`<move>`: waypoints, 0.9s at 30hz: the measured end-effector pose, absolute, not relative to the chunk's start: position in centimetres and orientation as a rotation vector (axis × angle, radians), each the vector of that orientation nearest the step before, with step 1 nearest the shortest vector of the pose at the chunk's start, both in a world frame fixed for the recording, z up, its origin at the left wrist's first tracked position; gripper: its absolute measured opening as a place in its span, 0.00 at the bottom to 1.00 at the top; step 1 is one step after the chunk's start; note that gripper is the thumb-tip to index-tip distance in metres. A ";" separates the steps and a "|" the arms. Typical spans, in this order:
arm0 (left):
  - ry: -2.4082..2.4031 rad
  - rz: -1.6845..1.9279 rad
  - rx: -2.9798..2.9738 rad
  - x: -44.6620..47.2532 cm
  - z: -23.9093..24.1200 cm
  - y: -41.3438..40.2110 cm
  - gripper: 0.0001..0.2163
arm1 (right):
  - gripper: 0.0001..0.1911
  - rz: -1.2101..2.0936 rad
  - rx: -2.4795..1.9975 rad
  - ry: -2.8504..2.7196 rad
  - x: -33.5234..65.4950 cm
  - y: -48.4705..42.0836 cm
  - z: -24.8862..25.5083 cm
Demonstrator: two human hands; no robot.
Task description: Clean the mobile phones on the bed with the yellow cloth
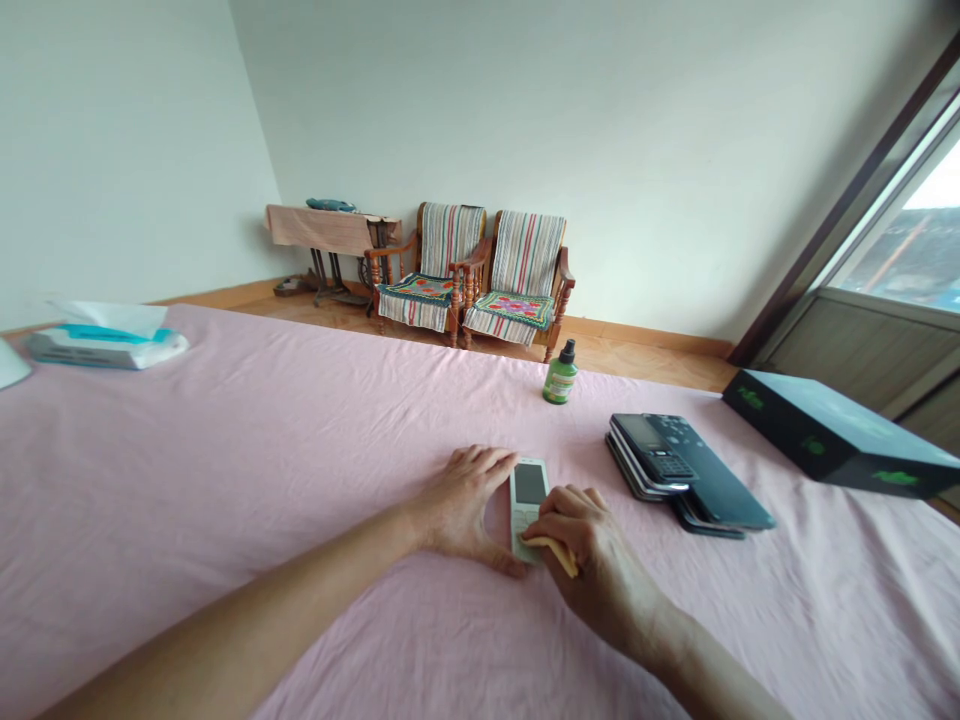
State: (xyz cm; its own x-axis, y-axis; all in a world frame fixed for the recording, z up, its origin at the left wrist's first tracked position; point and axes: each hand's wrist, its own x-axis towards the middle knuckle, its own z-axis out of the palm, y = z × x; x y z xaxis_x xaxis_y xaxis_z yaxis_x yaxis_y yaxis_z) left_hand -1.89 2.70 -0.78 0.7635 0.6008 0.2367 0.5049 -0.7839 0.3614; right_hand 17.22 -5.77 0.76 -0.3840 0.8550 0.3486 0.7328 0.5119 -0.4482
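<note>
A white keypad mobile phone [529,484] lies face up on the pink cloth. My left hand [466,508] grips it along its left side, with the fingertips at the top corner and the thumb at the bottom edge. Pinched in my right hand [589,545] is a folded yellow cloth [556,552], pressed on the phone's keypad. The right fingers hide part of the keys. To the right sit a stack of keypad phones [651,455] and a stack of larger dark phones or tablets [720,480]. Beyond them stands a green spray bottle [560,376] with a black top.
The pink cloth [300,430] covers the wide surface. A black box with green lettering [840,430] stands at the right. A tissue pack [112,335] lies far left. Two wooden armchairs [517,270] and a draped table [322,230] are by the wall.
</note>
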 end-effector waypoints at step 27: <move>0.868 0.509 2.686 -1.9 -1.1 2.9 0.52 | 0.10 0.286 -1.257 -2.254 16.6 -5.8 0.7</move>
State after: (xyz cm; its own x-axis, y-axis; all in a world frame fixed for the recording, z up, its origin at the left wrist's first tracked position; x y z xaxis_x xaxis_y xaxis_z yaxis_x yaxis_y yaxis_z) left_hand -1.91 2.89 -1.13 0.7586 0.6039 0.2447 0.5082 -0.7834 0.3579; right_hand 16.60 -5.77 0.73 -0.4202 0.8367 0.3514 0.7223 0.5427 -0.4286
